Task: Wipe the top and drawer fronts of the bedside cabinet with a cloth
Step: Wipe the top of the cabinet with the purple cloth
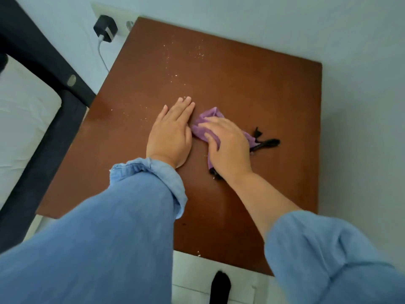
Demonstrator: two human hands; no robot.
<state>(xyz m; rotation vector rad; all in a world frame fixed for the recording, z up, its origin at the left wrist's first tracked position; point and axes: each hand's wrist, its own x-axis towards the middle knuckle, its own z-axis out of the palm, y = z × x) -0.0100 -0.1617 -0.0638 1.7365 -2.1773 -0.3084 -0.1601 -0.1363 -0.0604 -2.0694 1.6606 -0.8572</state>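
Far to the left of the grip, a dark bed frame (54, 88) and a white mattress (24, 119) are seen, and up against the wall a black charger (105, 28) is plugged in, its white cable (103, 55) hanging down beside the cabinet top (252, 84). Pale crumbs (175, 55) are scattered over the far part of the brown surface, beyond and to the left of the cloth; a few more lie just left of the left hand (171, 132). That hand is laid flat, fingers straight and together, palm pressed on the wood, nothing held. Immediately to its right, touching its edge, the purple cloth (208, 126) is bunched on the middle of the top, and the right hand (228, 145) is pressed down over it, fingers bent over the fabric so that it is pinned and lightly gripped. Black trim (266, 142) sticks out of the cloth on the far right of the grip.

The top is judged only partly wiped, and the drawer fronts are not in view. From here, crumbs could be pushed off the left or back edge onto the floor or behind the cabinet if a wide sweep is made. A bunched cloth offers little contact, so streaks and missed specks are likely. The charger cable could be snagged by a stroke carried too far.
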